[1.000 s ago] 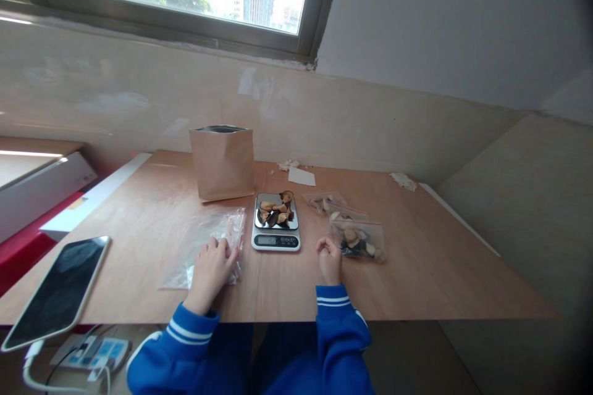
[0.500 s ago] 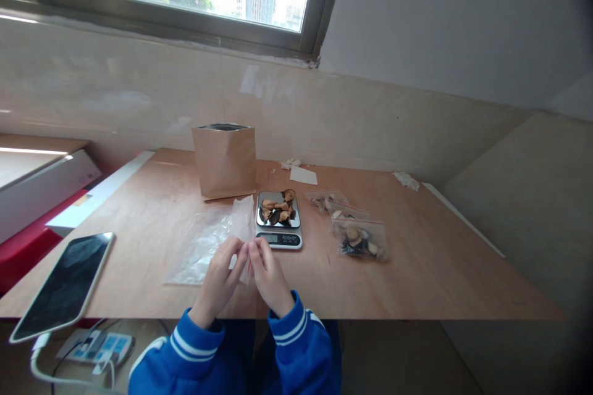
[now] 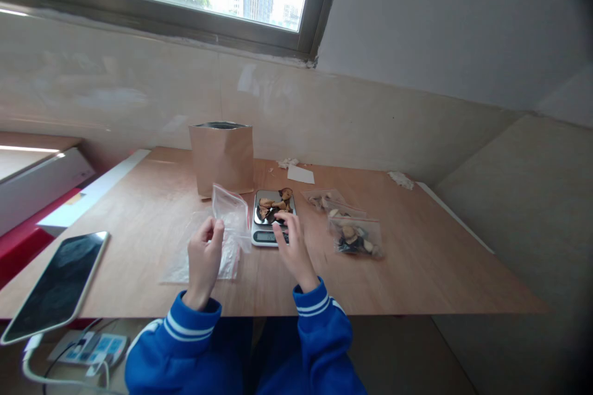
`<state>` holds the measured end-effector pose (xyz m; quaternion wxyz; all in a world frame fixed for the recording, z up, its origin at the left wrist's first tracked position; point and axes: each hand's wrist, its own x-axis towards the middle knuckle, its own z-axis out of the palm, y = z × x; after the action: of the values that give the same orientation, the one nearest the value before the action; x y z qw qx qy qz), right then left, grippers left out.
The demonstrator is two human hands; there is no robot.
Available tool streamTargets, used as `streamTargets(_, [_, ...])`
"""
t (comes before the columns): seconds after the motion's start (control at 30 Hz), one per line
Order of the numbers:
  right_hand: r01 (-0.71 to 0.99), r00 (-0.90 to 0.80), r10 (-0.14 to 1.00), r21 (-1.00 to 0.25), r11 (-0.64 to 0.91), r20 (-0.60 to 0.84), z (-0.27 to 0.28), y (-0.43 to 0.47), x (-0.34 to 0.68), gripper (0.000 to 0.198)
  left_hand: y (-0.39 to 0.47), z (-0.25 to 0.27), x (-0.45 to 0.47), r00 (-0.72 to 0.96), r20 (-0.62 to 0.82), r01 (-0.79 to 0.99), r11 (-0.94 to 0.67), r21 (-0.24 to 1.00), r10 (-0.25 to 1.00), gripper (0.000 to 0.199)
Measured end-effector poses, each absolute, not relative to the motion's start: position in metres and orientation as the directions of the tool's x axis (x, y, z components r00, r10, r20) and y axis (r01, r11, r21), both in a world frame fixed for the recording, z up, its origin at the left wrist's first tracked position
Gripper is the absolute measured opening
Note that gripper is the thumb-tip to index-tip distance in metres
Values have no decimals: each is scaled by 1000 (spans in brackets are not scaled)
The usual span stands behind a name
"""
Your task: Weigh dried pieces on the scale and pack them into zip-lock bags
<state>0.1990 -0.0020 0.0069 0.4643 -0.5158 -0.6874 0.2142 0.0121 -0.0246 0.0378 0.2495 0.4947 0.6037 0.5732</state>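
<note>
My left hand point(image 3: 205, 257) is closed on a clear zip-lock bag point(image 3: 233, 213), which stands up from the fingers with its red-edged mouth toward the scale. My right hand point(image 3: 293, 248) is over the front of the kitchen scale point(image 3: 260, 237), thumb and fingers apart, fingertips at the near edge of the dried mushroom pieces point(image 3: 273, 203). Whether the fingertips touch a piece cannot be made out. Part of the scale's display panel is covered by that hand. More flat clear bags point(image 3: 178, 265) lie on the table under my left hand.
A brown paper pouch point(image 3: 222, 157) stands open behind the scale. Several filled zip-lock bags point(image 3: 356, 237) lie to the right. A tablet point(image 3: 58, 284) with a charging cable is at the left edge, above a power strip point(image 3: 90, 349). A white card point(image 3: 301, 174) lies at the back.
My hands have moved apart. The left now holds up the bag that both were pinching; the right has let go and reached forward and right to the scale.
</note>
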Motion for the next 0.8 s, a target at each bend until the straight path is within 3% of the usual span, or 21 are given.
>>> streamTargets(0.13, [716, 17, 878, -619, 323, 478, -6, 32, 213, 30, -12, 36, 17, -458, 289, 322, -147, 935, 841, 35])
streamTargets(0.4, [778, -75, 883, -527, 343, 463, -28, 47, 215, 42, 4, 13, 23, -381, 160, 295, -44, 954, 911, 36])
streamTargets(0.8, [674, 72, 877, -672, 308, 475, -23, 49, 222, 29, 0, 11, 28, -337, 125, 261, -35, 965, 933, 38])
